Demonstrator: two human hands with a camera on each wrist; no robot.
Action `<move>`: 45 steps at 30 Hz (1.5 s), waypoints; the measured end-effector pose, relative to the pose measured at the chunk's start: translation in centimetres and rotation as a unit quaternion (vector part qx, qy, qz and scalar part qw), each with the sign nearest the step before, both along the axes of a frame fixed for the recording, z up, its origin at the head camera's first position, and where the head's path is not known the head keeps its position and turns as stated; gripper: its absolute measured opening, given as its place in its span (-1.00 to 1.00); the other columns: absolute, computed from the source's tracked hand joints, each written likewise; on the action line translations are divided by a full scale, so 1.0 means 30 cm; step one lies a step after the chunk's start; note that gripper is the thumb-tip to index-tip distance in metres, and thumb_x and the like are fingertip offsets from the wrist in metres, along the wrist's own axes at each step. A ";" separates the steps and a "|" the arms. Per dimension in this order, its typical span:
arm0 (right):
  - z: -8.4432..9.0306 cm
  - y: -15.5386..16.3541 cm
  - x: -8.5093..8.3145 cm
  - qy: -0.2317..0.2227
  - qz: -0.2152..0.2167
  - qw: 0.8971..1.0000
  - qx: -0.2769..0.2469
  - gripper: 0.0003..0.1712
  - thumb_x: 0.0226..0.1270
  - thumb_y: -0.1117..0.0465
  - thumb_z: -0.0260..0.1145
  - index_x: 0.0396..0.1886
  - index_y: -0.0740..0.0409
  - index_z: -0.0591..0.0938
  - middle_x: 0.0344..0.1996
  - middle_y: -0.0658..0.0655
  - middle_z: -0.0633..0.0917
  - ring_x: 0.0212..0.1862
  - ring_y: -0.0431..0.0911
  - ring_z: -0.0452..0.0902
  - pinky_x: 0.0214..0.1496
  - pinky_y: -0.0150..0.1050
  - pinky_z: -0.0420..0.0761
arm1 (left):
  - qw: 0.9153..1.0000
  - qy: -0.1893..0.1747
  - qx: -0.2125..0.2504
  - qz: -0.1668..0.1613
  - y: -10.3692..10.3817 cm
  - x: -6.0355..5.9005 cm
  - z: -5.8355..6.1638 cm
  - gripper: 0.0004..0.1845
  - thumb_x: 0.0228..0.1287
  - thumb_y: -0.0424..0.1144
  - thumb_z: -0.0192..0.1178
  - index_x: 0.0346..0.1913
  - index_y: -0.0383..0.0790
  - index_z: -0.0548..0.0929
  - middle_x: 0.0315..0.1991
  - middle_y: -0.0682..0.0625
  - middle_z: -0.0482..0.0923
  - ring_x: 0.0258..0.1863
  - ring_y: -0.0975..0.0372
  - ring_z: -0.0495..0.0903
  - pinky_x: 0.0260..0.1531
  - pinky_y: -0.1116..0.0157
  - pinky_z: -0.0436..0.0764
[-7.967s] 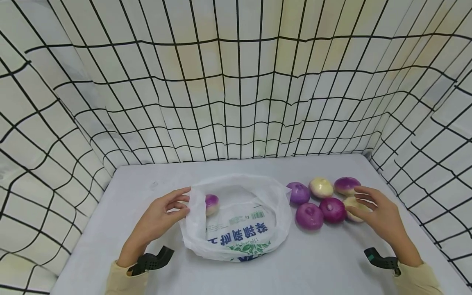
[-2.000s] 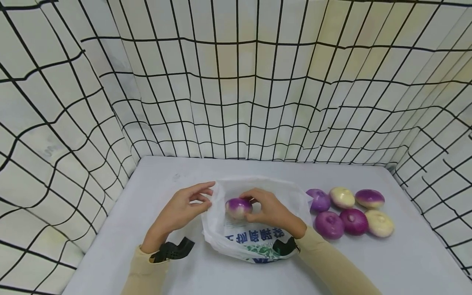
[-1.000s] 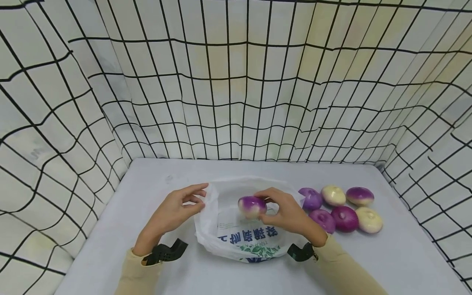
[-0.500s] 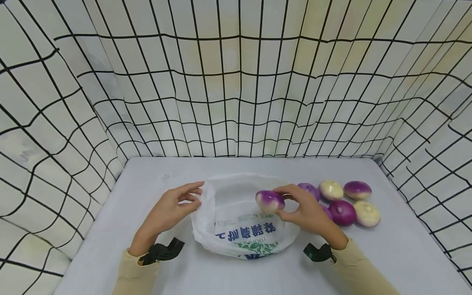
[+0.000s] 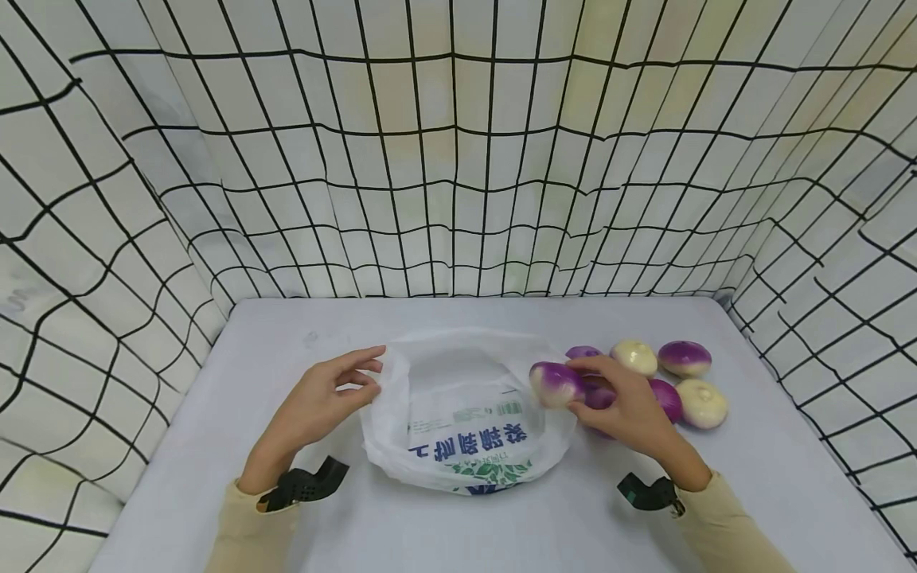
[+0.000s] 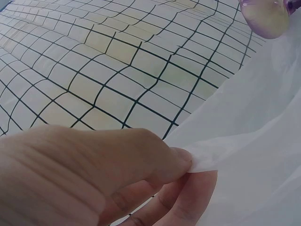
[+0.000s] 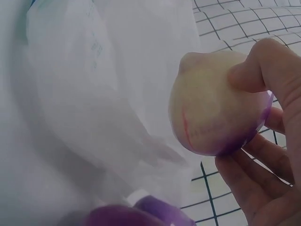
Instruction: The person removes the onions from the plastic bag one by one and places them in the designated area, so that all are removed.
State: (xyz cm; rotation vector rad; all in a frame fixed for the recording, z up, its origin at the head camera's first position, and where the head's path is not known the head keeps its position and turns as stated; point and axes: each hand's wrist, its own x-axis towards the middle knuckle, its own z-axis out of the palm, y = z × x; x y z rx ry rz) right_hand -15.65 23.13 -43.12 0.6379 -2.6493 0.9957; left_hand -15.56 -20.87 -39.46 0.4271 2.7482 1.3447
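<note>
A white plastic bag [image 5: 494, 475] with blue characters and green leaves printed on it lies with its mouth spread wide. My left hand [image 5: 318, 402] pinches its left rim between thumb and fingers, as the left wrist view confirms. Over the bag's right rim, my right hand [image 5: 626, 402] grips a purple-and-cream turnip [image 5: 555, 384]. In the right wrist view, the thumb presses the pale side of the turnip [image 7: 211, 106] and the fingers curl under its purple side. The printed inside of the bag shows with no vegetable in it.
Several vegetables sit right of the bag: a cream onion [image 5: 702, 403], a second cream onion [image 5: 634, 358], a purple-and-white turnip [image 5: 684, 358], a purple onion [image 5: 668, 400], and purple ones partly hidden behind the right hand. Black mesh [image 5: 469, 159] encloses the white table [image 5: 344, 318] on three sides.
Eight seconds ago the turnip lay inside the bag and the right hand was by the onions. That hand took hold of it and has carried it right, to the bag's rim. The left hand keeps its pinch.
</note>
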 end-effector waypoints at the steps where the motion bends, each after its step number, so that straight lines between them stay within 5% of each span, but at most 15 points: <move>1: -0.001 0.009 0.002 0.001 -0.005 1.000 0.001 -0.32 0.06 0.26 0.63 0.24 0.00 0.65 0.15 0.02 0.75 0.16 -0.16 0.66 0.22 -0.42 0.62 | 1.000 -0.002 -0.001 0.002 0.000 0.000 -0.001 -0.41 0.41 -0.27 0.30 0.47 -0.14 0.48 0.20 -0.18 0.67 0.08 0.04 0.73 -0.12 0.45 0.67; 11: -0.016 0.101 0.026 0.020 -0.025 0.999 -0.023 -0.32 0.06 0.30 0.63 0.22 -0.11 0.66 0.11 0.02 0.76 0.20 -0.61 0.45 0.22 -0.75 0.39 | 1.000 -0.003 0.003 0.003 0.000 0.002 0.002 -0.41 0.42 -0.25 0.30 0.48 -0.16 0.48 0.21 -0.20 0.66 0.09 0.03 0.72 -0.14 0.45 0.67; 20: -0.015 0.172 0.065 0.041 -0.053 0.998 -0.016 -0.30 0.00 0.37 0.63 0.22 0.05 0.65 0.07 0.13 0.78 0.17 -0.73 0.37 0.22 -0.80 0.32 | 1.000 -0.016 -0.005 0.011 -0.003 -0.003 -0.006 -0.41 0.42 -0.28 0.28 0.48 -0.12 0.47 0.22 -0.18 0.66 0.11 0.02 0.71 -0.14 0.47 0.66; 27: -0.014 0.229 0.096 0.039 -0.050 0.997 -0.033 -0.27 -0.01 0.44 0.63 0.23 0.09 0.64 0.07 0.15 0.74 0.13 -0.71 0.44 0.16 -0.73 0.48 | 1.000 -0.013 -0.001 0.009 -0.002 -0.005 -0.010 -0.41 0.43 -0.26 0.29 0.49 -0.12 0.47 0.22 -0.18 0.66 0.11 0.02 0.71 -0.13 0.48 0.66; 35: -0.037 0.286 0.138 0.022 -0.076 0.996 -0.042 -0.29 -0.02 0.51 0.59 0.21 0.17 0.64 0.09 -0.24 0.63 0.13 -0.67 0.46 0.14 -0.69 0.53 | 1.000 -0.003 -0.007 0.003 -0.004 -0.006 -0.014 -0.41 0.43 -0.22 0.31 0.48 -0.11 0.48 0.20 -0.15 0.67 0.06 0.18 0.72 -0.13 0.46 0.66; 45: -0.060 0.324 0.183 0.031 -0.094 0.994 -0.036 -0.28 -0.04 0.47 0.63 0.20 0.12 0.65 0.09 -0.38 0.60 0.12 -0.71 0.44 0.16 -0.75 0.47 | 1.000 0.001 -0.007 0.005 -0.005 -0.004 -0.007 -0.40 0.44 -0.20 0.31 0.49 -0.11 0.47 0.21 -0.16 0.67 0.07 0.13 0.73 -0.13 0.48 0.65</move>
